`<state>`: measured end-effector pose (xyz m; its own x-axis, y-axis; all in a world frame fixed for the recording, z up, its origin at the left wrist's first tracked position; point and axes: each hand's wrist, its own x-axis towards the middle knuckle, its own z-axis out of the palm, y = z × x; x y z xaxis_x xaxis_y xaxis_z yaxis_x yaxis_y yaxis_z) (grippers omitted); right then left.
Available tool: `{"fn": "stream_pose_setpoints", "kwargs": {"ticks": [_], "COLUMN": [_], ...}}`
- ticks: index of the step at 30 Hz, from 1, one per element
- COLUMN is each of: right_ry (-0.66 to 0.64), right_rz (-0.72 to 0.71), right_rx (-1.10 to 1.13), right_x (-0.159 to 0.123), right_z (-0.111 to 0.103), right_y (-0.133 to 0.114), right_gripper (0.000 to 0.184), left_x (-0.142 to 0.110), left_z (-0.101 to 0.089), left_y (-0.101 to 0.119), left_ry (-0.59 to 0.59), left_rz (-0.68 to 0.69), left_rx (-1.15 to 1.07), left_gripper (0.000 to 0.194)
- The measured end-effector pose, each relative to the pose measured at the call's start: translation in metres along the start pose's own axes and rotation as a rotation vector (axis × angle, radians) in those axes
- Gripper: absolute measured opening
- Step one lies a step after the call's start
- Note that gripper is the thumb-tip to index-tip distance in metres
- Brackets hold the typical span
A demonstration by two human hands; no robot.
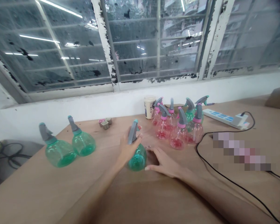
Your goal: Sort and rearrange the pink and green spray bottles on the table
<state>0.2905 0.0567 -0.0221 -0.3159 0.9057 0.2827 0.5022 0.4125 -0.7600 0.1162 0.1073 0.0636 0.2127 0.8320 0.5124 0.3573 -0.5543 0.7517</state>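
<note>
In front of me a green spray bottle (137, 158) stands on the table, with some liquid inside. My left hand (128, 147) is wrapped round its neck, just below the grey trigger head. Beside the bottle's right side, my right hand (162, 161) has its fingers apart, the thumb near the base; whether it touches the bottle I cannot tell. Two more green spray bottles, one at the far left (59, 152) and one closer (84, 143), stand to the left. Several pink spray bottles (177, 137) are grouped to the right, with green ones (190, 115) behind them.
A paper cup (149, 107) stands by the wall, and small grey and pink blocks (105, 123) lie left of it. A white power strip (224, 118) with a plug is at the right. A black cable (214, 171) crosses the table near a pixelated patch.
</note>
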Motion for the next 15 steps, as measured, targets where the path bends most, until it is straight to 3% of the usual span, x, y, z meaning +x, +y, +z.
{"fn": "stream_pose_setpoints", "kwargs": {"ticks": [15], "right_ry": [-0.037], "right_rz": [0.013], "right_rx": [-0.064], "right_x": [0.0014], "right_z": [-0.0013], "right_y": [-0.0006], "right_gripper": [0.088], "left_x": [-0.0002], "left_z": [0.0001], "left_y": [-0.0044], "left_ry": [0.004], "left_rz": [0.039], "left_rx": [0.048], "left_gripper": [0.028]}}
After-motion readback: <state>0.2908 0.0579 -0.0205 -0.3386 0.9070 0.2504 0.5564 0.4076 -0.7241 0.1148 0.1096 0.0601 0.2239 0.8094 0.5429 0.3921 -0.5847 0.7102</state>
